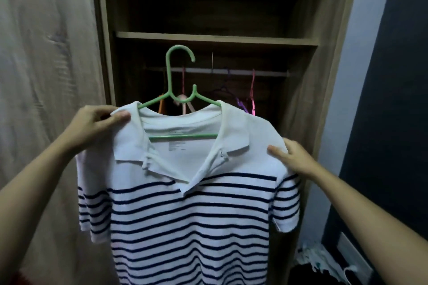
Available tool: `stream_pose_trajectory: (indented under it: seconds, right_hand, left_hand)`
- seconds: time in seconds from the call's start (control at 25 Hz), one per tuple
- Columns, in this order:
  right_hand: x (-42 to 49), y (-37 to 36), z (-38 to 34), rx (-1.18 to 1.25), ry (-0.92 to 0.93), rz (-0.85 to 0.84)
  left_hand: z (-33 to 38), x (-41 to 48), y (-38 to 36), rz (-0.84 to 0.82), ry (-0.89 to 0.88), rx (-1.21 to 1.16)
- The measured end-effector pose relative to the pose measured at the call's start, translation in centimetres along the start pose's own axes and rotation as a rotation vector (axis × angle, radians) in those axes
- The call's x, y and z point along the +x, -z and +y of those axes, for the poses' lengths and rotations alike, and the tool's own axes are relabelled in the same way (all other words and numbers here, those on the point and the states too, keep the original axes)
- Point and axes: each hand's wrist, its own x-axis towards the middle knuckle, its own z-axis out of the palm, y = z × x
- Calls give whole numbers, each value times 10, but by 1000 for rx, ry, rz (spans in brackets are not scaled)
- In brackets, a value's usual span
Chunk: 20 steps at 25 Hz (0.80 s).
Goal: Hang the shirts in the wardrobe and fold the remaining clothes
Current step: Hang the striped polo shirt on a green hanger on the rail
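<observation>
A white polo shirt with navy stripes point(192, 215) hangs on a green plastic hanger point(179, 71), held up in front of the open wardrobe. My left hand point(97, 125) grips the shirt's left shoulder by the collar, thumb on top. My right hand point(294, 157) holds the right shoulder, with the thumb over the fabric and the fingers hidden behind. The hanger's hook stands free, in front of and above the wardrobe rail point(231, 71), not on it.
The wardrobe has a wooden shelf point(215, 38) above the rail. Pink, purple and orange hangers point(251, 92) hang on the rail behind the shirt. A wardrobe door point(46, 76) stands at the left. Light clutter point(319, 259) lies low at the right by a dark wall.
</observation>
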Motion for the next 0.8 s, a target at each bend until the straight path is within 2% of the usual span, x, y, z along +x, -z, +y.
stream_pose_trajectory:
  seconds: [0.04,0.12,0.2,0.32,0.36,0.48,0.56,0.68,0.8]
  right_hand:
    - [0,-2,3,2,-44,31]
    - [4,3,4,-174,-85,-71]
    - [11,7,-5,-299,-28,-111]
    - [22,8,-47,-30,136,101]
    - [29,8,-60,-56,182,94]
    - [39,9,-83,-302,265,-106]
    - [41,7,-86,-282,324,-137]
    - [42,0,-83,-222,368,-78]
    - [43,-9,-75,-206,259,12]
  left_hand:
    - [-2,3,3,6,18,17]
    - [-8,7,2,9,54,20]
    - [-12,7,-2,-9,74,-8]
    - [-7,4,-12,-45,78,-124]
    - [-3,4,-15,-60,80,-159]
    - [10,5,-17,-107,59,-209]
    - [12,0,-15,-125,23,-222]
    - [10,-12,-3,-163,44,-275]
    - [11,-15,6,-365,21,-77]
